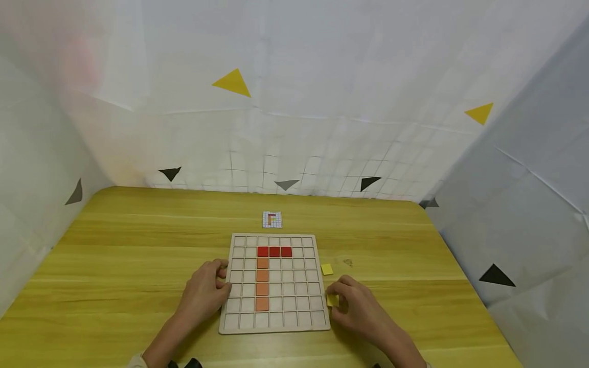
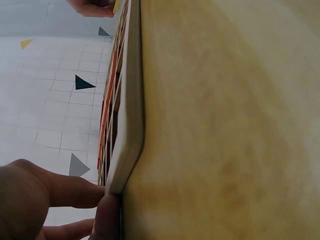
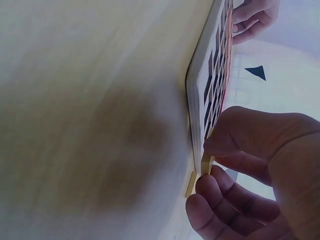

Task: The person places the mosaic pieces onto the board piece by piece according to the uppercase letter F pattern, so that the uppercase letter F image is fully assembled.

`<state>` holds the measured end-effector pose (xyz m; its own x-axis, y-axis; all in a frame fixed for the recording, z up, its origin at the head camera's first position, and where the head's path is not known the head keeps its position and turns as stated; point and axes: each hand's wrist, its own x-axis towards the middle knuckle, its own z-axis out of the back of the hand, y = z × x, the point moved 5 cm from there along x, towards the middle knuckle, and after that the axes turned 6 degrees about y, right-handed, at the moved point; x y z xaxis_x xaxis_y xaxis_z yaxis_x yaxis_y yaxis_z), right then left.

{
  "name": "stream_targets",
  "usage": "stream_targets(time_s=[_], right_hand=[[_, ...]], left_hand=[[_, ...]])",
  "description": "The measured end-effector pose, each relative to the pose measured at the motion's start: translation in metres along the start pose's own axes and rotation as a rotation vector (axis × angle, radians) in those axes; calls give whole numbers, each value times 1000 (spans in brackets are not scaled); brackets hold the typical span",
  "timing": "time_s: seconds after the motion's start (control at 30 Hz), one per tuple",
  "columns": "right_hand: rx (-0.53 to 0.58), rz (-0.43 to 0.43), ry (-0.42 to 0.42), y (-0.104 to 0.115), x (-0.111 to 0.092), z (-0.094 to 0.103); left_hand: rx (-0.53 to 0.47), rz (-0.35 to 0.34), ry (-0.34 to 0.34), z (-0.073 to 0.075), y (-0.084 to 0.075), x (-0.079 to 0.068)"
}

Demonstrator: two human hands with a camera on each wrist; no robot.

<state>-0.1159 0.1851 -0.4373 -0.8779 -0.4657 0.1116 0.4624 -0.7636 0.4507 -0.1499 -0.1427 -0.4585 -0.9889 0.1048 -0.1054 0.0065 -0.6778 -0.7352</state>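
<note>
A pale wooden grid board (image 1: 294,325) lies flat on the table. Three red tiles (image 1: 274,252) form a row on it, and below the leftmost runs a column of several orange tiles (image 1: 262,276). My right hand (image 1: 361,309) pinches a yellow tile (image 3: 206,164) between thumb and fingers, just beside the board's right edge. Another yellow tile (image 1: 327,269) lies on the table farther back, close to that edge. At the board's left edge, my left hand (image 1: 204,289) rests with loosely bent fingers; in the left wrist view its fingertips (image 2: 106,215) touch the board's side near a corner.
Behind the board lies a small pattern card (image 1: 272,220) printed with a coloured grid. The wood-grain table (image 1: 138,230) is enclosed by white sheeting (image 1: 313,61) at the back and both sides. Yellow, black and grey triangles mark the sheeting.
</note>
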Motion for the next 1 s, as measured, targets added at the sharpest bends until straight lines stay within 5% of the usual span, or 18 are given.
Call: stream_targets(time_s=[1.0], right_hand=[[72,-6,65,18,20,-10]], left_hand=[[-8,-18,-8,0,1,1]])
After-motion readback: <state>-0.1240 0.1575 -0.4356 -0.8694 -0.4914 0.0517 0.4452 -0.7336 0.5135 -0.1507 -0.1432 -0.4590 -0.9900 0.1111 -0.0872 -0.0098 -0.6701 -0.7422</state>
